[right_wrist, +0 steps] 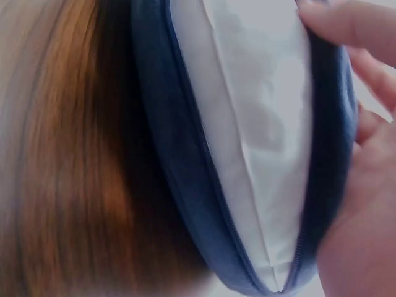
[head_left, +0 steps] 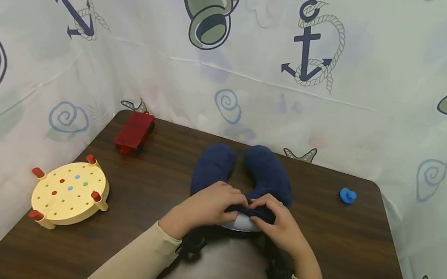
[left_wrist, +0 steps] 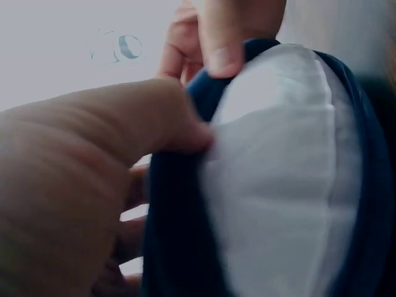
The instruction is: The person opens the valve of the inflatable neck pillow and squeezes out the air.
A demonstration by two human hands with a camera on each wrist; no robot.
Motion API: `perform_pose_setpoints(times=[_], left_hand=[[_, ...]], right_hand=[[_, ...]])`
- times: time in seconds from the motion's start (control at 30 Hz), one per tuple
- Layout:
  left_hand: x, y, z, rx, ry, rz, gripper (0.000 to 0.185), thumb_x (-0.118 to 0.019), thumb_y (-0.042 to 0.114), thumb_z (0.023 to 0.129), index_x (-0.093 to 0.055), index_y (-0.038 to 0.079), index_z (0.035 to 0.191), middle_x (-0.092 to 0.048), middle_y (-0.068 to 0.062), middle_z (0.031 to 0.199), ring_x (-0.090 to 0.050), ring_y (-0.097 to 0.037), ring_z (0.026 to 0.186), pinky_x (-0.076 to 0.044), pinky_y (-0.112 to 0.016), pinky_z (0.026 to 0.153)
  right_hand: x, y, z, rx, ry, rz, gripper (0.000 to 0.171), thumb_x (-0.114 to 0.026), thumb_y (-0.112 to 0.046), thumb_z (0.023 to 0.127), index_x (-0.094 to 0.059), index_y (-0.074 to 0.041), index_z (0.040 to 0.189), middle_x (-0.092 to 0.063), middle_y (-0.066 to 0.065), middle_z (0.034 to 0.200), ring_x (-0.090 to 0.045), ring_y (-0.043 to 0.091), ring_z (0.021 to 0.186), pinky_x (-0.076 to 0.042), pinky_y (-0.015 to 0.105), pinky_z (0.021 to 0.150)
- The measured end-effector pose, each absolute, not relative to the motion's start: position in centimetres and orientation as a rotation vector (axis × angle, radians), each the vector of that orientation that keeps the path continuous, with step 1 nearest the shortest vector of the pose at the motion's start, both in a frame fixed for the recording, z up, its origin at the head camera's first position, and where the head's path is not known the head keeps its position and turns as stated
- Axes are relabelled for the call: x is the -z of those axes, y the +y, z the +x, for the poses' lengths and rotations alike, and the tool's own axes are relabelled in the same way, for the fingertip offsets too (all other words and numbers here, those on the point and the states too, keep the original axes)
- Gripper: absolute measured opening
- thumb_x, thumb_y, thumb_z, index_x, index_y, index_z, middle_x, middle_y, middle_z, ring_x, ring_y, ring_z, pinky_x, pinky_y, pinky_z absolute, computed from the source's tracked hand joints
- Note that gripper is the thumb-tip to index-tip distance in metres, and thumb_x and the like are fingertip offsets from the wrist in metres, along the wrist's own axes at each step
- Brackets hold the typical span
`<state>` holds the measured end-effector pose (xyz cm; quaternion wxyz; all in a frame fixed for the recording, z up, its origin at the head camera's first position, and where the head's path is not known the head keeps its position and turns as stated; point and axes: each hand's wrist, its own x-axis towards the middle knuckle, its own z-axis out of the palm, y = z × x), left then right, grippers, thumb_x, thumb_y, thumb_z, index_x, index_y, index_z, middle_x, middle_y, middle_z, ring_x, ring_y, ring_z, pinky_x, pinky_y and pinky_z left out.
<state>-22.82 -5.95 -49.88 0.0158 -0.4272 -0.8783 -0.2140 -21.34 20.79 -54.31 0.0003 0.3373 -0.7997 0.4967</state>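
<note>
A navy U-shaped neck pillow (head_left: 244, 172) lies in the middle of the brown table (head_left: 363, 261), its two arms pointing away from me. Its cover is unzipped at the near curve, where the white inner cushion (head_left: 241, 223) shows. My left hand (head_left: 212, 204) and right hand (head_left: 276, 220) both pinch the navy cover edge at this opening. In the left wrist view the white cushion (left_wrist: 278, 173) bulges out of the navy cover (left_wrist: 170, 235) under my thumb. The right wrist view shows the open zipper edge (right_wrist: 204, 185) around the white cushion (right_wrist: 260, 124).
A red toy wagon (head_left: 134, 132) sits at the table's far left. A round yellow wooden peg board (head_left: 69, 192) with red pegs lies near the left edge. A small blue object (head_left: 347, 196) rests at the far right. A nautical-print cloth (head_left: 240, 38) surrounds the table.
</note>
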Motion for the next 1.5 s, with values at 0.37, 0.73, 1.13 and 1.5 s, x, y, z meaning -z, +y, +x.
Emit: perform_pose_setpoints(times=[0.37,0.73,1.13,1.5], left_hand=[[51.0,-6.2,-23.3,0.813,-2.578,-1.227,0.02,-0.059,0.005,0.11,-0.071,0.02,0.114,-0.062,-0.001,0.142,-0.072,-0.014,0.092,-0.057,-0.036,0.078],[51.1,-4.9,-22.6,0.392,-2.912,-1.03,0.031,-0.071,0.054,0.104,-0.068,0.03,0.124,-0.071,0.009,0.132,-0.058,-0.021,0.14,-0.003,-0.077,0.13],[53.0,-5.7,-24.5,0.661,-2.876,-1.128,0.068,-0.094,0.062,0.077,-0.058,0.031,0.126,-0.063,0.012,0.143,-0.046,-0.018,0.146,0.0,-0.07,0.131],[53.0,-5.8,-24.4,0.796,-2.913,-1.095,0.075,-0.098,0.057,0.075,-0.054,0.028,0.127,-0.063,0.011,0.145,-0.048,-0.018,0.142,0.003,-0.067,0.132]], right_hand=[[53.6,19.7,-21.1,-1.393,-2.357,0.914,0.018,-0.07,0.006,0.102,-0.075,-0.011,0.106,-0.075,0.006,0.116,-0.071,0.026,0.113,-0.054,0.023,0.102],[54.9,20.4,-21.2,-1.555,-2.577,0.99,0.027,-0.084,-0.017,0.097,-0.077,-0.021,0.123,-0.062,0.005,0.135,-0.057,0.022,0.131,-0.05,0.03,0.11],[54.7,20.7,-21.7,-1.63,-2.586,0.859,0.021,-0.081,-0.017,0.1,-0.079,-0.024,0.12,-0.064,0.005,0.138,-0.057,0.021,0.133,-0.05,0.03,0.104],[55.7,19.4,-21.6,-1.524,-2.53,0.87,0.026,-0.09,-0.016,0.092,-0.081,-0.025,0.114,-0.067,0.004,0.141,-0.06,0.028,0.137,-0.046,0.019,0.111]])
